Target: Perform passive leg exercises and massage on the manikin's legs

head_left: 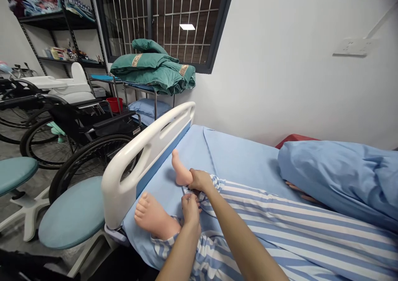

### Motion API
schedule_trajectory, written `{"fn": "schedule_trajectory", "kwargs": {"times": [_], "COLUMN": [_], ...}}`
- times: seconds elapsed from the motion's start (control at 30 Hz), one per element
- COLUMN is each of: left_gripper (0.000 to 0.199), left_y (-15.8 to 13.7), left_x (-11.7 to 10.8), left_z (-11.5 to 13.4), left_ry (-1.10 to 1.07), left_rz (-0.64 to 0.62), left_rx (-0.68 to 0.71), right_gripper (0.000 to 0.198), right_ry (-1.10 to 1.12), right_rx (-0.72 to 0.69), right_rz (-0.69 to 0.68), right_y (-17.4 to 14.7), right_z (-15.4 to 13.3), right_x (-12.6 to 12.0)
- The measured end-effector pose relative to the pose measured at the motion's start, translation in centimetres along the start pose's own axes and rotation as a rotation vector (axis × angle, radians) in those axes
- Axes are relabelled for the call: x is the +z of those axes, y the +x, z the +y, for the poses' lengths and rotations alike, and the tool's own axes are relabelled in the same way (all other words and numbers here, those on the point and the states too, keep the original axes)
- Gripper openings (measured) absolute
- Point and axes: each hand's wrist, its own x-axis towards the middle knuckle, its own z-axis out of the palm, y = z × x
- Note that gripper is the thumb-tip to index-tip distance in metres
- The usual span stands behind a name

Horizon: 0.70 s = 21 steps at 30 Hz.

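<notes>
Near the footboard [146, 148], my right hand [200, 180] clamps the far ankle [186, 177] to steady it; left fingers [189, 202] pinch the striped cuff [205, 198].

- Trousers [280, 231] under both hands: blue-and-white stripes.
- Bed sheet [230, 156]: plain light blue.
- Footboard [139, 156], at 9 o'clock from the feet: white with a blue panel.
- Folded blanket [155, 67], at 11 o'clock: green, with gold patterned trim.
- Stool seat [73, 214]: pale teal.
- Bucket [115, 103]: red.
</notes>
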Motion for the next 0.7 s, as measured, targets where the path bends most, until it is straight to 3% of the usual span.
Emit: {"fn": "schedule_trajectory", "kwargs": {"times": [0.47,0.6,0.7], "left_gripper": [0.027,0.021,0.012], "left_y": [-0.7,-0.8,-1.6], "left_x": [0.3,0.1,0.1], "left_z": [0.5,0.6,0.6], "left_ry": [0.008,0.049,0.157], "left_rz": [-0.103,-0.104,-0.176], "left_rx": [-0.017,-0.026,0.065], "right_gripper": [0.049,0.045,0.042], "right_ry": [0.007,0.012,0.011], "right_rx": [0.033,0.021,0.008], "right_rz": [0.003,0.022,0.047], "right_y": [2.4,1.9,1.0], "right_z": [2.0,1.8,1.2], "right_x": [0.4,0.5,0.5]}}
